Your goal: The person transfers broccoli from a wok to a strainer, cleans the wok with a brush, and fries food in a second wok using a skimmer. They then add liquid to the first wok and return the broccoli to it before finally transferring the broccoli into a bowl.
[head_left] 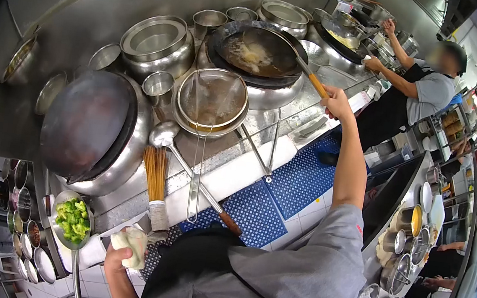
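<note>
My right hand [339, 105] is closed around the wooden handle of a wide skimmer [316, 82]. The skimmer's round head is down in the far wok [222, 49], where pale food [253, 55] sits in bubbling brown liquid; the head's details are hard to make out. Low on the left, my left hand [118, 258] grips a folded pale cloth [134, 246]. Close to that hand are a bamboo wok brush [154, 177] and a strainer of green broccoli [73, 221].
A smoky dark wok [84, 124] stands at left. Between the woks, a wire strainer [212, 98] rests over a pot. A ladle [164, 134] lies across the counter edge. At right, a co-worker [430, 89] handles another wok. Bowls and pans fill the rear counter [379, 241].
</note>
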### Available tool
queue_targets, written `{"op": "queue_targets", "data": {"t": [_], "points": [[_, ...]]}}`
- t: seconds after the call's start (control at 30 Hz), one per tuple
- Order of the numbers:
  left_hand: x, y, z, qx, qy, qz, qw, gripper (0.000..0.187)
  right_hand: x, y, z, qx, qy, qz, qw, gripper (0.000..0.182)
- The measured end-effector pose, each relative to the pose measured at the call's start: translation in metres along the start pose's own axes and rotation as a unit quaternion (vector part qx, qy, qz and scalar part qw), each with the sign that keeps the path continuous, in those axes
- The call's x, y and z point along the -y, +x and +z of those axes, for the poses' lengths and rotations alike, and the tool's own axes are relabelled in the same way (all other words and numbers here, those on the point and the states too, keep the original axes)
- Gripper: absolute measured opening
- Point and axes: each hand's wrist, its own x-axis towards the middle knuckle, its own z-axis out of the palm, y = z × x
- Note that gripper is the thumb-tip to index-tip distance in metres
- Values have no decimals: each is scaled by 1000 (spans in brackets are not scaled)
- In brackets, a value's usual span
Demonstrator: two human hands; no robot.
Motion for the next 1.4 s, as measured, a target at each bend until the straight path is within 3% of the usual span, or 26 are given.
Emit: {"op": "queue_targets", "data": {"t": [0.2,0.3,0.37,0.47,0.6,0.7,0.83,0.93,1.03,1.1,1.17,1.3,1.33,1.37,1.4], "points": [[-4,0,24,-10,5,23,1000,81,-7,4,3,49,38,26,998,61],[-3,3,26,-12,15,16,1000,81,-19,32,24,83,159,47,983,64],[-3,8,26,13,18,9,1000,82,-9,42,39,108,225,81,965,50],[1,8,29,13,14,16,1000,82,8,55,62,140,320,138,927,26],[12,5,23,7,3,27,1000,83,34,61,87,165,451,226,848,28],[14,3,26,-4,-5,27,1000,83,34,70,100,199,570,267,751,27],[16,1,21,-6,2,15,1000,83,29,69,113,216,621,244,713,26],[19,-2,16,-25,-10,20,999,84,26,63,111,182,632,236,715,26],[17,-1,10,-28,-23,9,999,85,32,53,97,149,590,209,766,27],[17,1,10,-21,-26,4,999,85,34,48,99,85,470,132,868,18],[17,6,12,-12,-23,12,1000,85,42,38,93,50,342,54,937,12],[13,13,18,-9,-22,-2,1000,85,44,21,87,71,345,64,934,7],[12,15,20,-7,-20,-3,1000,85,45,15,91,75,345,73,933,8],[11,17,22,-5,-18,-3,1000,85,46,9,94,83,325,78,939,37],[11,19,24,0,-21,1,1000,85,46,6,98,78,296,60,950,42]]}}
